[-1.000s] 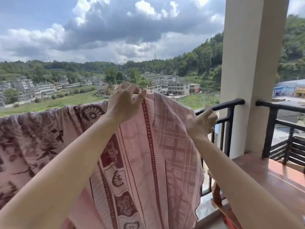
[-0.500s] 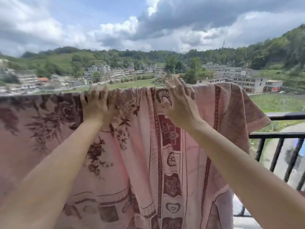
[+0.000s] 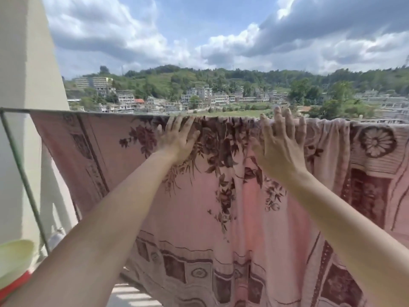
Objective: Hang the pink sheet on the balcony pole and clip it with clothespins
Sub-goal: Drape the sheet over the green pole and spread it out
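The sheet point(image 3: 199, 229) hangs draped over the pole point(image 3: 44, 111), its pink cloth with dark flower print falling towards the camera and running off the right edge. The fabric is gathered into folds along the top between and around the hands. The left hand point(image 3: 177, 140) lies flat on the sheet just below the pole, fingers straight and reaching its top edge, grasping nothing. The right hand point(image 3: 280, 149) presses the cloth beside it, fingers spread and straight, tips above the pole. A pillar point(image 3: 24, 63) stands at left, a pale bowl point(image 3: 13, 260) below it.
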Action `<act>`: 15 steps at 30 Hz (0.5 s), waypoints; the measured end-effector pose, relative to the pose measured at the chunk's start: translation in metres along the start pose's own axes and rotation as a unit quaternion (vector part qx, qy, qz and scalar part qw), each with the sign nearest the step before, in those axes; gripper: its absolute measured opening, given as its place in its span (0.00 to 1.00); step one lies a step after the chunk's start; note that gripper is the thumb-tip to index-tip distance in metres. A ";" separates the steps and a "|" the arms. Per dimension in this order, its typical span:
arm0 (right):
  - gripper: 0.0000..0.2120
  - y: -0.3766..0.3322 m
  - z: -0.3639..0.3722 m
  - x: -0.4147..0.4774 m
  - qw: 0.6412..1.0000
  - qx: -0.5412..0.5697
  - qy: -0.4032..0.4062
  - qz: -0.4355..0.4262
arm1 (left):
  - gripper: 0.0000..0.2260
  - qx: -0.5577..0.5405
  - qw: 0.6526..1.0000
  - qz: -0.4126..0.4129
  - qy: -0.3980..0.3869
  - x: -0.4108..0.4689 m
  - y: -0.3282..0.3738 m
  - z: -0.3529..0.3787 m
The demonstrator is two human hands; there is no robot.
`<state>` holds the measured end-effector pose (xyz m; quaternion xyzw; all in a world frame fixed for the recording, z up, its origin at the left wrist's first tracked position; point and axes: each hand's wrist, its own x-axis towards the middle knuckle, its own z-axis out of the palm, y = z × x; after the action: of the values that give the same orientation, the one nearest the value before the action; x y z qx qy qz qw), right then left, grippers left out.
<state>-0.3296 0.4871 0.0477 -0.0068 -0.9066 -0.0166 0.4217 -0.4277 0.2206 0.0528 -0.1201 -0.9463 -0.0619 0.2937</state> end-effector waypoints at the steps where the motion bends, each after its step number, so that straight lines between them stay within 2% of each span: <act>1: 0.32 -0.021 0.007 0.008 1.000 -0.011 0.003 -0.008 | 0.27 0.003 1.000 0.012 0.003 0.006 -0.019 0.003; 4: 0.32 -0.091 0.025 0.041 1.000 -0.021 -0.004 -0.022 | 0.27 0.018 0.999 0.036 0.006 0.031 -0.078 0.011; 9: 0.30 -0.196 0.062 0.082 0.999 -0.029 -0.036 -0.002 | 0.26 -0.041 0.998 -0.045 -0.020 0.066 -0.196 0.011; 12: 0.31 -0.255 0.088 0.095 0.999 -0.035 -0.037 -0.002 | 0.26 -0.021 0.997 -0.058 -0.046 0.072 -0.268 0.010; 15: 0.33 -0.318 0.112 0.111 0.999 -0.029 -0.033 -0.004 | 0.27 -0.015 0.996 -0.076 -0.040 0.077 -0.335 0.016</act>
<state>-0.4949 0.1732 0.0533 -0.0156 -0.9193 -0.0446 0.3908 -0.5862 -0.0850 0.0681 -0.0551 -0.9626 -0.0936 0.2484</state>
